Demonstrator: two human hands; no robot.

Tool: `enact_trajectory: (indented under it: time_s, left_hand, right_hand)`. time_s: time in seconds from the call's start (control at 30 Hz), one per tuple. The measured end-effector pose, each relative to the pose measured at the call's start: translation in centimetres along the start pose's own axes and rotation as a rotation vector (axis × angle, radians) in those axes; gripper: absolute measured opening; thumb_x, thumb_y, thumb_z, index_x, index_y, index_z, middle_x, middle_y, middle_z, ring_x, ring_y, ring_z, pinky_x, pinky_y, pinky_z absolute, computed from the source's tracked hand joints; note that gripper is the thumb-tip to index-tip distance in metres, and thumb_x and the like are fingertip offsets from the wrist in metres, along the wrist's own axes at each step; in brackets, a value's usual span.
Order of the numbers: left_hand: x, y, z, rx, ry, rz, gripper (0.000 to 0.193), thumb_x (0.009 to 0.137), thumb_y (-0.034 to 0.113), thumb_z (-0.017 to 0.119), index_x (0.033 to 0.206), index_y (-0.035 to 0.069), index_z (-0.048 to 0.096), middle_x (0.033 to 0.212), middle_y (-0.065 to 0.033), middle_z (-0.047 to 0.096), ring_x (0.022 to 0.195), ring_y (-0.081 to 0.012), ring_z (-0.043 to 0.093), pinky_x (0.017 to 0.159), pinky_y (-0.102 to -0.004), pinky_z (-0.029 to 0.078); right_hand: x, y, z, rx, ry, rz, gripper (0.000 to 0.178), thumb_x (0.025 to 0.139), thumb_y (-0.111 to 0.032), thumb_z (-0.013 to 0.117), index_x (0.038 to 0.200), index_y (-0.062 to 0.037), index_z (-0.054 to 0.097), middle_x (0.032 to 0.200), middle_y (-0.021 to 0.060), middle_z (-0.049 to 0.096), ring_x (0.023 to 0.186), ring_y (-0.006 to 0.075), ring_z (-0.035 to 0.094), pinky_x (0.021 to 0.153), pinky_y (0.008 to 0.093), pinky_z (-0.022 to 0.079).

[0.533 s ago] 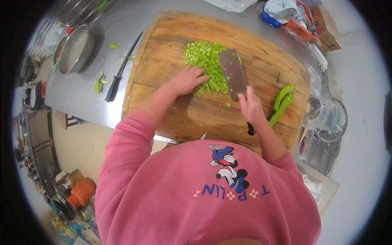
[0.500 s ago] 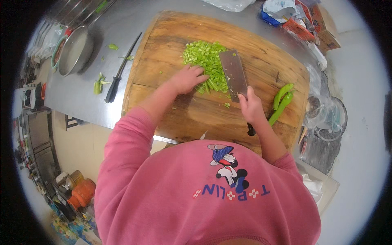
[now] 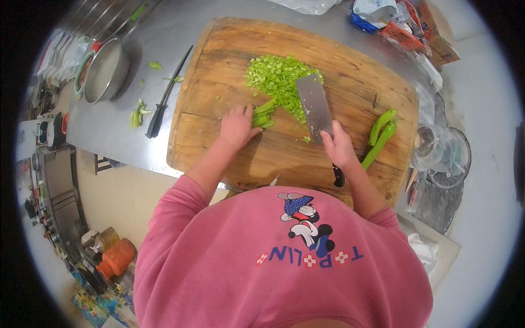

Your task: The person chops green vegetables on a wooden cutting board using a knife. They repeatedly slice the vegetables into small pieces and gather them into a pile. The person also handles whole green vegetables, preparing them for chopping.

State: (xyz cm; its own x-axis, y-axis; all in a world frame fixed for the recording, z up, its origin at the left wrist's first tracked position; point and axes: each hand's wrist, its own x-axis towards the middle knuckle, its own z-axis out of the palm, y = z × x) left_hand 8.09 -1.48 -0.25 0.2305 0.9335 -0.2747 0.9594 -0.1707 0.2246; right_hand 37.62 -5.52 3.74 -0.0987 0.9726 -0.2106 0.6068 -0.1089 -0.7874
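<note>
My right hand [image 3: 340, 146] is closed round the black handle of a cleaver [image 3: 315, 104]. Its broad blade points away from me, along the right side of a heap of chopped green pepper [image 3: 276, 74]. A few bits stick to the steel. My left hand [image 3: 237, 127] grips the left end of a small bundle of green pepper strips [image 3: 264, 113], just on the near side of the heap and apart from most of it. Both hands work over a thick wooden cutting board [image 3: 219, 65]. Long green peppers [image 3: 379, 136] lie whole beside my right forearm.
A sharpening steel [image 3: 164, 101] rests left of the board on the metal table [image 3: 98, 128], near pepper scraps [image 3: 138, 113]. Farther left stands a metal bowl [image 3: 107, 71]. Packages [image 3: 383, 19] and a cardboard box [image 3: 437, 38] sit at the far right.
My left hand has drawn back toward me and to the left, and the strips now lie apart from the chopped heap. The cleaver has barely shifted.
</note>
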Motion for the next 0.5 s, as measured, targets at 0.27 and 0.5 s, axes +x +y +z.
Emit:
enact_trajectory:
  time_s: [0.27, 0.5]
  left_hand:
    - [0.5, -0.9, 2.2, 0.077, 0.246, 0.366, 0.095, 0.073, 0.050, 0.075, 0.145, 0.003, 0.035, 0.144, -0.0179, 0.040, 0.129, -0.0372, 0.042, 0.111, -0.0522, 0.028]
    - [2.6, -0.4, 5.5, -0.146, 0.347, 0.221, 0.084, 0.075, 0.039, 0.077, 0.139, 0.000, 0.040, 0.130, -0.0192, 0.049, 0.123, -0.0384, 0.043, 0.106, -0.0494, 0.033]
  right_hand:
    - [0.6, -0.9, 0.8, -0.017, -0.071, -0.030, 0.022, 0.094, -0.018, 0.056, 0.104, -0.0005, 0.047, 0.082, 0.0284, 0.062, 0.083, 0.0495, 0.060, 0.070, 0.0500, 0.048]
    - [1.2, -1.4, 1.5, -0.207, -0.050, -0.069, 0.021, 0.093, -0.017, 0.056, 0.099, -0.0007, 0.044, 0.083, 0.0290, 0.061, 0.081, 0.0487, 0.060, 0.068, 0.0528, 0.046]
